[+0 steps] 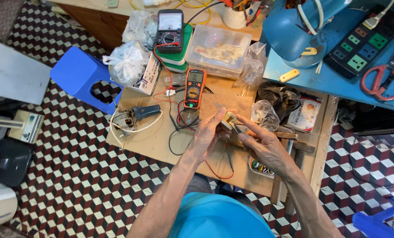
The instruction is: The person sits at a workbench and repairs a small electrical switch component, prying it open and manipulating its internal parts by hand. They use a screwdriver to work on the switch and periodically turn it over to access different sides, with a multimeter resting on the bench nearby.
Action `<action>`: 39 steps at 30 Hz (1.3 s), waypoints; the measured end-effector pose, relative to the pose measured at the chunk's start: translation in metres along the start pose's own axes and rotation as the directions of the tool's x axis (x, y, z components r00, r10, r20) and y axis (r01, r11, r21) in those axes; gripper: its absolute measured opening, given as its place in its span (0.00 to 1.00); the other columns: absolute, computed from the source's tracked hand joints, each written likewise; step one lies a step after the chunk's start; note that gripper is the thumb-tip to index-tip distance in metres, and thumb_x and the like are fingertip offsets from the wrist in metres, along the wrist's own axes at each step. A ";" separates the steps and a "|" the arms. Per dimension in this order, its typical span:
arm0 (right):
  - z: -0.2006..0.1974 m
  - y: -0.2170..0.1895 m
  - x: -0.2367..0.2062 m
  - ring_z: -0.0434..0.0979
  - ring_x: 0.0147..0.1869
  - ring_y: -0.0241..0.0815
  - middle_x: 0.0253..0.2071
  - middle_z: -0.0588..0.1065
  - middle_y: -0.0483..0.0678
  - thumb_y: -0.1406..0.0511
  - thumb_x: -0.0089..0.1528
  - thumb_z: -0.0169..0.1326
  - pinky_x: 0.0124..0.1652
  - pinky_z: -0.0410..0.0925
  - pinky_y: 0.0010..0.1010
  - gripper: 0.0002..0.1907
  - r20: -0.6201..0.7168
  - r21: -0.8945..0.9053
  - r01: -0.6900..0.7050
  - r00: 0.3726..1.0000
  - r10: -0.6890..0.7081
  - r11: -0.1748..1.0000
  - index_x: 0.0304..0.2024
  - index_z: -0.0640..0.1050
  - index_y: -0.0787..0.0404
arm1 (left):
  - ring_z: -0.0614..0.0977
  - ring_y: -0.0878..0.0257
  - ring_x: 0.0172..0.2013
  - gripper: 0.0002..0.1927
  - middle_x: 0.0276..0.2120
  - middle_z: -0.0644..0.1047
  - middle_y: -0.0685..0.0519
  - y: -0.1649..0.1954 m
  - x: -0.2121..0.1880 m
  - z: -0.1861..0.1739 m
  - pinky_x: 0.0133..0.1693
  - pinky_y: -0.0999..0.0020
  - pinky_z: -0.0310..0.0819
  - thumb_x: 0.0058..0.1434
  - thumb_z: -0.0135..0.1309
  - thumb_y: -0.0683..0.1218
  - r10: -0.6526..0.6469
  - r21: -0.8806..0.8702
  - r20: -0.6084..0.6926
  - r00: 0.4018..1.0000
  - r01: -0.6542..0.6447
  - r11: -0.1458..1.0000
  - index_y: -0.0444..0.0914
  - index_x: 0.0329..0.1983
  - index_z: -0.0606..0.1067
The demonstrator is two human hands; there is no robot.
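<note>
both forearms reach forward over the wooden bench (148,141); left hand (208,134) fingers pinch a small yellowish part (229,120) just below the orange multimeter (195,88), right hand (261,143) fingers pinching a thin tool (237,129) against it.

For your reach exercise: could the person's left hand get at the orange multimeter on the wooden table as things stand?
Probably yes: the left hand holds a small part, but the orange multimeter lies just beyond it, with only thin wires between.

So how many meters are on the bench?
2. A black meter leans at the back on a green box; an orange meter lies flat ahead of the left hand. Clutter may hide others.
</note>
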State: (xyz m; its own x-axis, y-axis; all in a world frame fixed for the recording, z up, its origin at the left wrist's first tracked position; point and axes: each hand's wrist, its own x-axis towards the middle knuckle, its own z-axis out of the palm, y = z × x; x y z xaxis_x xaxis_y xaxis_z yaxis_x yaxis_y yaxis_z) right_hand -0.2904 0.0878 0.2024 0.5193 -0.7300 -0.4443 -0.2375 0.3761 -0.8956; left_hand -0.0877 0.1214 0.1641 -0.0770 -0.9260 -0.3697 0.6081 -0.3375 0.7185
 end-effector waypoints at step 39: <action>0.035 0.006 0.082 0.70 0.38 0.32 0.35 0.74 0.44 0.59 0.70 0.48 0.41 0.68 0.24 0.27 -0.498 -0.149 -0.034 0.866 -0.045 0.988 0.72 0.69 0.50 | 0.76 0.71 0.29 0.24 0.30 0.76 0.57 0.029 0.115 -0.040 0.31 0.77 0.70 0.70 0.51 0.59 -0.204 -0.005 -0.020 0.979 0.204 0.979 0.36 0.55 0.79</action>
State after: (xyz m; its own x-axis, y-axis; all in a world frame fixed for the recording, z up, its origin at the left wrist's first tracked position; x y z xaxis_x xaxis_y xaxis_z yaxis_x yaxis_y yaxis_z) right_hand -0.2208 0.0506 0.1611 0.0514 -0.9335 -0.3549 -0.3751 0.3113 -0.8731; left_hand -0.0473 0.0119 0.1183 -0.1840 -0.8339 -0.5203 0.5836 -0.5186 0.6249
